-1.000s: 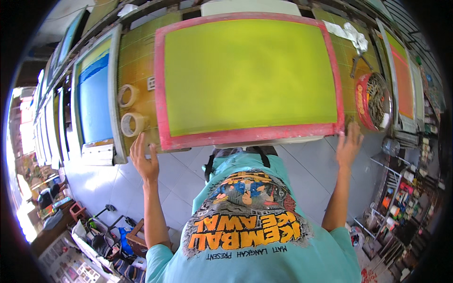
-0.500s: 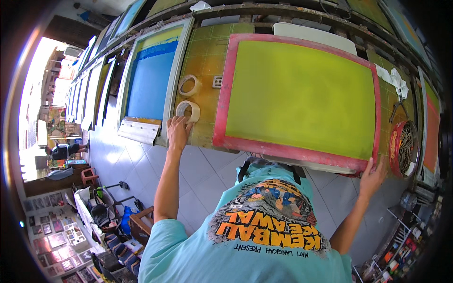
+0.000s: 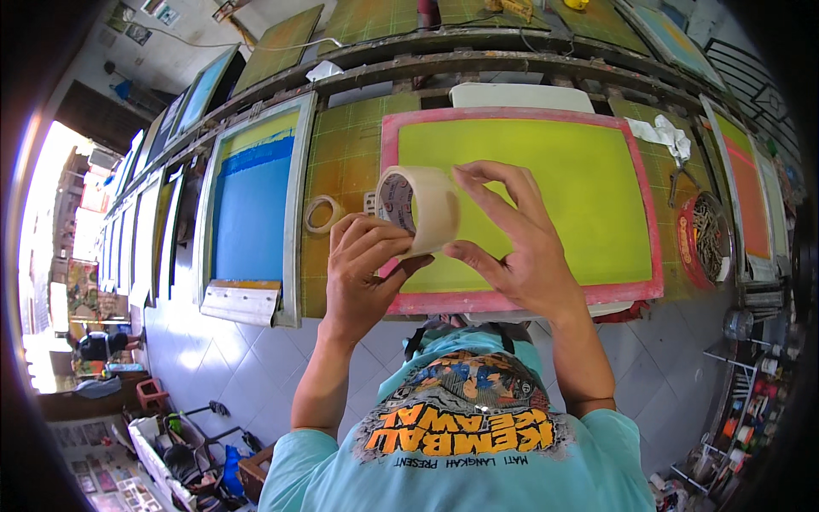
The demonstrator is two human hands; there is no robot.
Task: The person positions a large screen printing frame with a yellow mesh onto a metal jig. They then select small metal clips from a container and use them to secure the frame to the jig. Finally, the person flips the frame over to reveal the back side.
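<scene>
Tape roll [image 3: 420, 211], light and stiff-cored, pinched at its rim between left hand [image 3: 368, 266] and right hand [image 3: 512, 243] fingertips; grip by the core.

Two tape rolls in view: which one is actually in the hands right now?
The larger beige tape roll, held up between the left hand and right hand. The smaller roll lies untouched on the table beside the blue screen.

left hand [image 3: 367, 260] gripping, right hand [image 3: 512, 247] pinching
</scene>
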